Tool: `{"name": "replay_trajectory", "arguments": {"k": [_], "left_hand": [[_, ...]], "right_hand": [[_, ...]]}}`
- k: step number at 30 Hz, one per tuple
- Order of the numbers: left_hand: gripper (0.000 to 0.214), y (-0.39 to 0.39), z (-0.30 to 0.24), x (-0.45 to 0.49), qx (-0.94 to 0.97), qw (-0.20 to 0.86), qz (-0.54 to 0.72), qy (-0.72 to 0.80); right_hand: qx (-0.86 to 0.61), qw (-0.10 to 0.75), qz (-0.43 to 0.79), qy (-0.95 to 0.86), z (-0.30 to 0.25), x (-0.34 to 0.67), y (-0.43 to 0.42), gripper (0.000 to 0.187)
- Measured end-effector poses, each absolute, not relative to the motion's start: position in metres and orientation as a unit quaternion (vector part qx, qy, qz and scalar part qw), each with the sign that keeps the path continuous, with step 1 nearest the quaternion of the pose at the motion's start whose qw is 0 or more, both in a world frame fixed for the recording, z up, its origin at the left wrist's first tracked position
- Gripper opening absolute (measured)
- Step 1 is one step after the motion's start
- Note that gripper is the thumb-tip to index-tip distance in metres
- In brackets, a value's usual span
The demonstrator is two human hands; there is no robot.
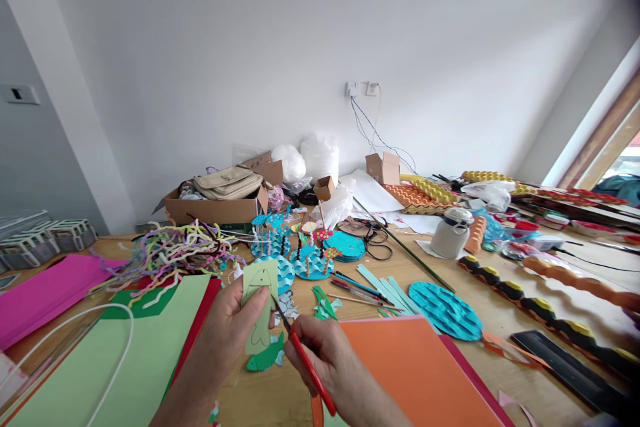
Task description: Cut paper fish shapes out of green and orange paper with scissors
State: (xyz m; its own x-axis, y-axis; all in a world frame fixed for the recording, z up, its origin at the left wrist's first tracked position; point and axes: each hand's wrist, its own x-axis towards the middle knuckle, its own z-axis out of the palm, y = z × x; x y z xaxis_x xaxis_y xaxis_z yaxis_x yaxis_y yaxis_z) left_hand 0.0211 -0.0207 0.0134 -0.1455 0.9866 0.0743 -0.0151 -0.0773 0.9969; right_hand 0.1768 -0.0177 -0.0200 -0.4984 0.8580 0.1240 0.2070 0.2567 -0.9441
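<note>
My left hand (227,330) pinches a light green paper piece (260,303) with a fish outline drawn on it, held upright above the wooden table (280,393). My right hand (325,360) grips red-handled scissors (305,357), whose blades point up and left and meet the paper's right edge. A cut-out dark green paper fish (264,357) lies on the table just below the held paper, between both hands.
Orange paper sheet (415,373) lies to the right of my hands, light green sheet (105,360) and pink sheet (45,293) to the left. Colourful pipe cleaners (170,253), blue paper wave discs (445,310), pens (355,287), a cardboard box (215,210) and a white jar (450,233) crowd the table beyond.
</note>
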Motion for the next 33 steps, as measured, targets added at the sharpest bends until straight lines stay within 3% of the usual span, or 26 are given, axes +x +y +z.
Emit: {"name": "replay_trajectory", "arguments": {"k": [14,20,25,33], "left_hand": [[0.027,-0.022,0.013,0.021,0.461,0.459,0.562,0.511],[0.016,-0.02,0.014,0.019,0.469,0.435,0.582,0.503],[0.023,-0.017,0.01,0.019,0.407,0.529,0.589,0.456],[0.024,-0.017,0.005,0.025,0.373,0.558,0.592,0.446]], "right_hand": [[-0.369,0.348,0.458,-0.73,-0.03,0.178,-0.013,0.032],[-0.38,0.34,0.476,-0.717,-0.034,0.178,-0.013,0.031],[-0.348,0.346,0.546,-0.679,-0.037,0.176,-0.013,0.032],[-0.286,0.371,0.626,-0.624,-0.043,0.169,-0.01,0.053]]}}
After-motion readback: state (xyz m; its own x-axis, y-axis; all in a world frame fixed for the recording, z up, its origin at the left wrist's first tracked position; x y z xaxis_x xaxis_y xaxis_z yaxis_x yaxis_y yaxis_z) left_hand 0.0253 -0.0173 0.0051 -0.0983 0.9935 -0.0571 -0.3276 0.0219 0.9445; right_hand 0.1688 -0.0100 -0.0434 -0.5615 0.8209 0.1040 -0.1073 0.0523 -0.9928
